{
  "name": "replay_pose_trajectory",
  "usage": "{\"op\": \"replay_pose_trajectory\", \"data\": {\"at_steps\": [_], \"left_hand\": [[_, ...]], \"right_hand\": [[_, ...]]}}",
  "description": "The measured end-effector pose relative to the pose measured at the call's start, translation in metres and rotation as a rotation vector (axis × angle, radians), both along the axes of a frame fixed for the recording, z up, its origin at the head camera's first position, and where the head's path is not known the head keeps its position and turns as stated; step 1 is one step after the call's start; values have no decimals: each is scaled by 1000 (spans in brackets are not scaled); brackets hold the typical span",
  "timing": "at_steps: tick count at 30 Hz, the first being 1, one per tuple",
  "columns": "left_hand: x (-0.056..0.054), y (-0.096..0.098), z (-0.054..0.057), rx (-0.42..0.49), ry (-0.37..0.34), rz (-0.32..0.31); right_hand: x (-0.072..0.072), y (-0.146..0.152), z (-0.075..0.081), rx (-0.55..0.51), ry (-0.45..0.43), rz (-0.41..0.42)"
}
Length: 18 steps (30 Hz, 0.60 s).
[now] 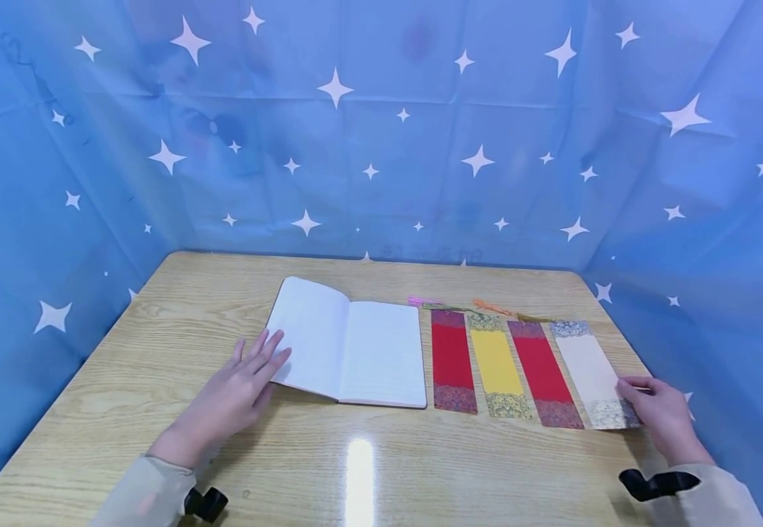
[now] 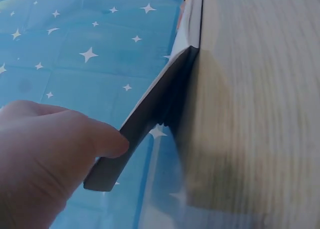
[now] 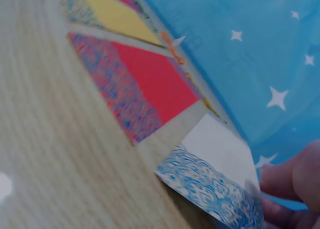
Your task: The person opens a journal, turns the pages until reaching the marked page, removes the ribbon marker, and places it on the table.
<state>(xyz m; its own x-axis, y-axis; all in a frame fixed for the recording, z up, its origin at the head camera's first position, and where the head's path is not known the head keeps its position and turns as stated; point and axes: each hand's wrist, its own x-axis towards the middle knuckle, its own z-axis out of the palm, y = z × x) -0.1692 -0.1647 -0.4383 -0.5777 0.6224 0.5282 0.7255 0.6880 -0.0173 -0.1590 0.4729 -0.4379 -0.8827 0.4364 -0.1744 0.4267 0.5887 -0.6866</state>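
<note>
An open notebook (image 1: 384, 351) with blank-looking white pages lies left of the bookmarks. My left hand (image 1: 233, 388) holds its left half, which is tilted up off the table, with fingers over the page. In the left wrist view the thumb presses the dark cover (image 2: 117, 161) from beneath. At the far right, my right hand (image 1: 665, 413) pinches the near right corner of a white bookmark (image 1: 586, 366) with a blue-patterned end. That corner is lifted slightly, as the right wrist view shows. Left of it lie a red bookmark (image 1: 542, 369), a yellow bookmark (image 1: 496, 362) and another red bookmark (image 1: 452, 359).
Pink (image 1: 424, 301), green and orange tassels (image 1: 490, 307) trail behind the bookmarks. All of it lies on a light wooden table (image 1: 276, 468). A blue curtain with white stars (image 1: 395, 197) hangs behind and along both sides.
</note>
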Motion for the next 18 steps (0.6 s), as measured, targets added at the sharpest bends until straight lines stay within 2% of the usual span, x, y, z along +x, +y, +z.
{"op": "replay_pose_trajectory", "data": {"at_steps": [4,7,13,18], "left_hand": [[0,-1,6,51,7,1],[0,0,10,97,-25,14],[-1,9,18,184,-100,49],[1,21,24,256,-228,121]], "right_hand": [[3,-3,-1,125,47,43],[5,-7,-1,190,63,62],[7,-16,4,206,71,54],[10,-32,11,194,104,91]]}}
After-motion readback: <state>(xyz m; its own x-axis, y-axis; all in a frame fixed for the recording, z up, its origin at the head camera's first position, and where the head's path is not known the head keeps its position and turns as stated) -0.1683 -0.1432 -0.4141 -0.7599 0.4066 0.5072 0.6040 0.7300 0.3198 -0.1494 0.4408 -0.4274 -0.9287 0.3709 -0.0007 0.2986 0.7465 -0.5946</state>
